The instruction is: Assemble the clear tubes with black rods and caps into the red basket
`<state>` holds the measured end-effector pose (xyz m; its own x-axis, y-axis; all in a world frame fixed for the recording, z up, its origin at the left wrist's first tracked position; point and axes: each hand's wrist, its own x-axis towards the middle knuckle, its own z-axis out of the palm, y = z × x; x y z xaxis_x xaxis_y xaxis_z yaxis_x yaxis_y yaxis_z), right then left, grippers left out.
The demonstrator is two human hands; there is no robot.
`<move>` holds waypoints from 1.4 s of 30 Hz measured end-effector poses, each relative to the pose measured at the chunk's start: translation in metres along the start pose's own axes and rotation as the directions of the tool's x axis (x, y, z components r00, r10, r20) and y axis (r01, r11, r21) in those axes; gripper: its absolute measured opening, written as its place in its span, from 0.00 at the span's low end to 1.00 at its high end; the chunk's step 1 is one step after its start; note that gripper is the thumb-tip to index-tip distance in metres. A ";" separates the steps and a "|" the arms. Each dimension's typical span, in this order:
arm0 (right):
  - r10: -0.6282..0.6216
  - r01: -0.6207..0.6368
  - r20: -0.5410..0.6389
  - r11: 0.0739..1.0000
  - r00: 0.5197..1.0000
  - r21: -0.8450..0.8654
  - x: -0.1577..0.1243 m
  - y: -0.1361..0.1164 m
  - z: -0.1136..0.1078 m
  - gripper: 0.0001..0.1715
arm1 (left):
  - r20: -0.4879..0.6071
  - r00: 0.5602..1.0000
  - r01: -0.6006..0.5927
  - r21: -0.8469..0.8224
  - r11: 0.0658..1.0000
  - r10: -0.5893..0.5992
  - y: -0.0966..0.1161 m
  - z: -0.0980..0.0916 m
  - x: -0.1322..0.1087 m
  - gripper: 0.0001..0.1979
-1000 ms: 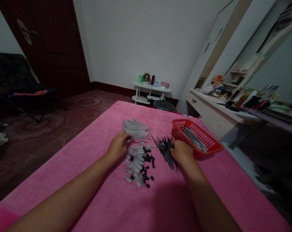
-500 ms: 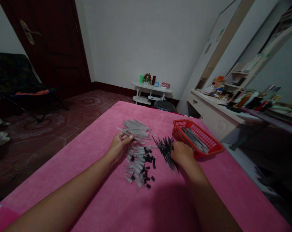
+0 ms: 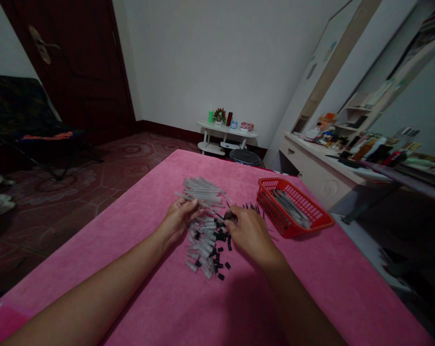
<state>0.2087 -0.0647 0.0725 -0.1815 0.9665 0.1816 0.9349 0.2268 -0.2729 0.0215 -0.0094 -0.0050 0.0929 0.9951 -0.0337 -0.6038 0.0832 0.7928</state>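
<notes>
My left hand point(image 3: 181, 216) is closed in a pinch on a translucent pen barrel point(image 3: 180, 195), just in front of a pile of similar barrels point(image 3: 203, 190). My right hand point(image 3: 248, 230) pinches a thin black pen refill point(image 3: 217, 214), its tip pointing left at the near end of the held barrel. Whether the two touch I cannot tell. Under and between the hands lie clear caps point(image 3: 203, 247) and small black plugs point(image 3: 217, 258). Behind my right hand, more black refills point(image 3: 255, 208) show only in part; the hand hides the others.
A red plastic basket point(image 3: 320, 220) holding several finished-looking pens point(image 3: 291, 207) stands right of my right hand. Pink cloth point(image 3: 148, 298) covers the table. Beyond its right edge is a dresser point(image 3: 321, 170) crowded with bottles; a small white stand point(image 3: 226, 129) is at the wall.
My right hand has moved left from the refill pile, bringing a black refill over to the barrel in my left hand. My left hand has stayed nearly in place.
</notes>
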 end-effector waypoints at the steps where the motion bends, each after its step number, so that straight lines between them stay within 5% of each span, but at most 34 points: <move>1: -0.001 0.001 -0.005 1.000 1.000 -0.001 0.000 0.000 0.001 0.09 | 0.003 1.000 -0.006 0.001 1.000 0.006 0.000 0.001 -0.001 0.10; 12: -0.008 0.009 -0.056 1.000 0.998 0.024 0.000 0.001 0.002 0.09 | 0.074 0.997 -0.010 0.046 0.999 0.006 -0.001 0.010 -0.010 0.16; 22: -0.138 0.141 -0.159 0.990 0.978 0.008 -0.001 -0.003 -0.002 0.10 | 0.004 1.000 0.023 0.031 0.999 -0.023 -0.001 0.009 -0.006 0.15; 32: -0.087 0.116 -0.220 0.986 0.972 0.120 0.000 -0.006 0.013 0.04 | 0.110 0.991 0.073 -0.015 0.997 -0.071 -0.004 0.017 -0.015 0.13; 37: 0.000 0.164 -0.463 0.935 0.886 0.314 -0.002 -0.011 0.001 0.06 | -0.047 0.992 0.107 -0.200 0.974 -0.118 0.005 0.016 -0.008 0.02; 39: 0.041 0.198 -0.558 0.912 0.829 0.360 -0.002 -0.008 -0.007 0.09 | -0.169 0.977 0.069 -0.332 0.941 -0.131 0.011 0.013 -0.003 0.08; 42: 0.067 0.169 -0.529 0.908 0.846 0.385 0.002 0.003 -0.008 0.10 | -0.263 0.949 0.033 -0.458 0.888 -0.171 0.019 0.009 0.002 0.13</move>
<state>0.2130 -0.0629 0.0796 0.0708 0.7689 0.6355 0.7006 0.4152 -0.5803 0.0171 -0.0059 0.0154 -0.0170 0.9446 -0.3278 -0.8959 0.1311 0.4244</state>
